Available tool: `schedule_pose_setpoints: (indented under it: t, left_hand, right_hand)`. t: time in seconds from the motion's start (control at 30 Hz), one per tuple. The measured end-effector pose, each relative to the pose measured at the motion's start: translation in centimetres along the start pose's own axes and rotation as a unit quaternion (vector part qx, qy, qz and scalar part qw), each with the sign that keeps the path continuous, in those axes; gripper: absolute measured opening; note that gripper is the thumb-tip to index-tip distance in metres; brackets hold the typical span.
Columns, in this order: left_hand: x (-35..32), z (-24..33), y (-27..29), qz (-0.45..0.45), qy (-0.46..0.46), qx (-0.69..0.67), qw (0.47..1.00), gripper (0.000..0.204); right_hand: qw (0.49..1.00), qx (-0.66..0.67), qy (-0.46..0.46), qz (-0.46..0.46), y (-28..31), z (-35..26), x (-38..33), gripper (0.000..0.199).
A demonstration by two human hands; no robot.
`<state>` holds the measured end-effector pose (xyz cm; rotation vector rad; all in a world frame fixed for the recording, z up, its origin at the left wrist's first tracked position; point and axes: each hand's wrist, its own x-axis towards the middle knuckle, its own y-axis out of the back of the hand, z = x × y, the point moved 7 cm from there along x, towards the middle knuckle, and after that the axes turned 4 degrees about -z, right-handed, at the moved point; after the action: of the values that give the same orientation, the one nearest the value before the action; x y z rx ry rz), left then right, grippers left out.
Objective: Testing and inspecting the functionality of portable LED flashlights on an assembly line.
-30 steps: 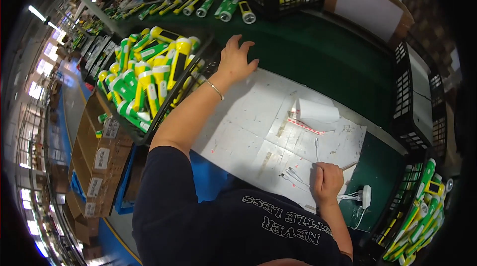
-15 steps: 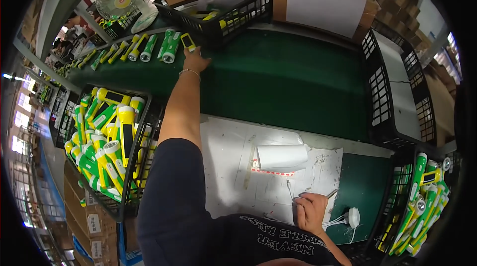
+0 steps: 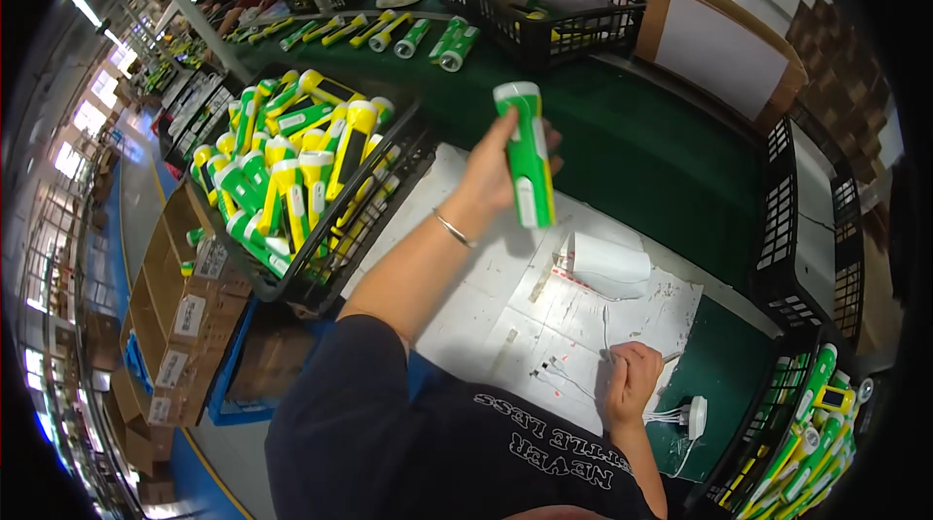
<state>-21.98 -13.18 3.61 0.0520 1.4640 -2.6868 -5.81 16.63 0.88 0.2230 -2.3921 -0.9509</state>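
A green flashlight [image 3: 528, 165] has left the row [image 3: 413, 37], gripped in the left hand [image 3: 491, 172] above the bench [image 3: 671, 175]; the right hand [image 3: 634, 379] has curled fingers, contents unclear.

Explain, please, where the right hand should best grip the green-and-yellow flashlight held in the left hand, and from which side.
Probably hold the green-and-yellow flashlight by its lower body, coming from the right: the left hand grips near its wide white head, leaving the slimmer lower end free.
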Motion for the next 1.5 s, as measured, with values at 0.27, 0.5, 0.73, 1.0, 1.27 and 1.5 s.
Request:
schedule_pose_setpoints:
  t: [0.27, 0.5, 0.73, 1.0, 1.27, 1.5]
  left_hand:
    - [-10.9, -15.8, -3.6, -0.058, 0.342, -0.053, 0.936, 0.040]
    - [-13.1, -16.6, -3.4, -0.057, 0.353, -0.030, 0.933, 0.047]
    - [-13.6, -18.1, -2.8, -0.024, 0.324, 0.119, 0.938, 0.040]
    - [-14.3, -18.7, -3.2, -0.034, 0.313, 0.113, 0.942, 0.040]
    - [-13.8, -16.5, -5.5, -0.080, 0.195, 0.261, 0.942, 0.037]
    - [-14.6, -17.3, -4.7, -0.163, 0.145, 0.361, 0.907, 0.041]
  right_hand:
    - [0.985, 0.146, -0.040, 0.088, 0.8, 2.0, -2.4, 0.014]
    - [0.982, 0.161, -0.067, 0.079, 2.3, 0.7, -1.1, 0.012]
    - [0.978, 0.154, -0.139, 0.036, 4.3, -0.5, -2.0, 0.013]
    - [0.982, 0.132, -0.138, 0.011, 4.2, -1.2, -2.2, 0.012]
    - [0.997, -0.068, 0.035, 0.002, 3.8, -4.9, 0.4, 0.007]
    - [0.983, -0.169, 0.066, -0.024, 1.8, -5.7, 0.0, 0.008]
